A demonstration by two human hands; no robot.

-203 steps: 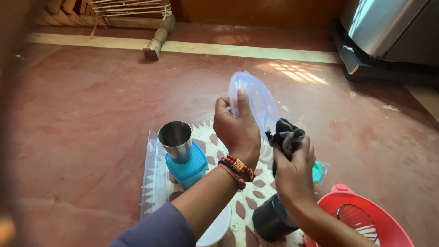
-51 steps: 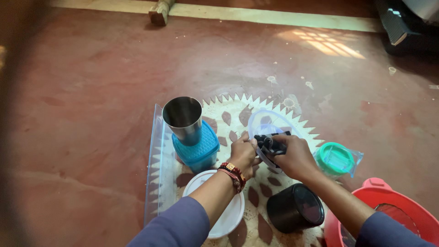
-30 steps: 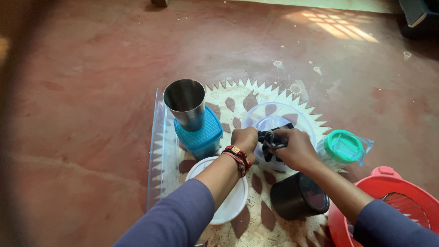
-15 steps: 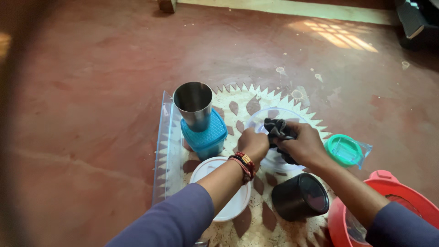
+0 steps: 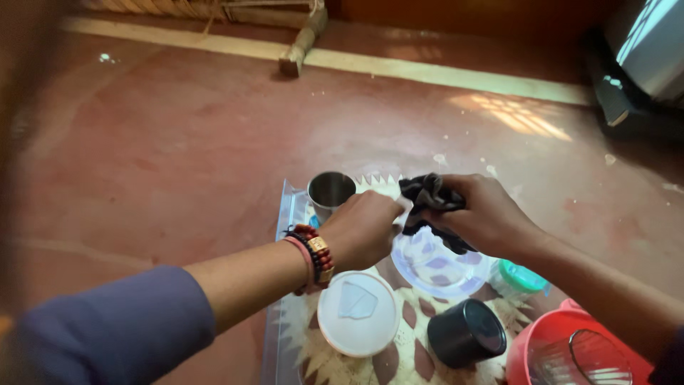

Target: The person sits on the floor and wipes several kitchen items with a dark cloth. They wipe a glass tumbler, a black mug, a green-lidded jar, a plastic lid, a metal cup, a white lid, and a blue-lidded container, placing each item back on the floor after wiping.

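You are looking down at a red floor (image 5: pixel 164 142) with a pale strip and a wooden leg (image 5: pixel 299 53) at the far side, and a patterned mat (image 5: pixel 342 356) spread just below your hands. Your right hand (image 5: pixel 484 214) is closed around a dark cloth (image 5: pixel 427 196), which hangs above a clear round lid (image 5: pixel 438 264) lying flat on the mat. Your left hand (image 5: pixel 363 228) is curled loosely beside the cloth; whether it grips anything cannot be told. It covers part of the steel cup (image 5: pixel 331 191) behind it. Near you lie a white lid (image 5: pixel 358 312) and a black jar (image 5: pixel 467 342) on its side. A green-lidded tub (image 5: pixel 524 276) sits under your right wrist, and a red basket (image 5: pixel 570 353) holding a glass stands at the right corner.
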